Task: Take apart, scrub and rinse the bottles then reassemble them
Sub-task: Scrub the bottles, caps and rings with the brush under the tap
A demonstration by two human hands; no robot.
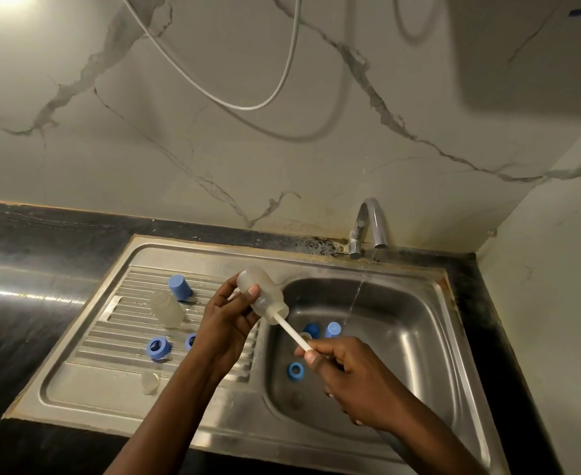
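Observation:
My left hand (pixel 225 318) grips a clear plastic bottle (pixel 265 296), tilted with its mouth down to the right, over the edge of the sink basin (pixel 402 320). My right hand (pixel 347 375) holds the white handle of a bottle brush (pixel 294 335) whose head is inside the bottle. A second clear bottle (pixel 166 309) and a blue cap (pixel 180 287) stand on the ribbed drainboard (pixel 111 337). Two blue rings (pixel 159 349) (pixel 190 341) and a clear teat (pixel 149 382) lie there too. In the basin are a blue ring (pixel 295 370) and two blue caps (pixel 311 330) (pixel 332 329).
A chrome tap (pixel 368 224) at the back runs a thin stream of water (pixel 356 296) into the basin. Black counter (pixel 25 269) surrounds the steel sink. A marble-patterned wall rises behind, with a grey hose (pixel 248 106) hanging in a loop.

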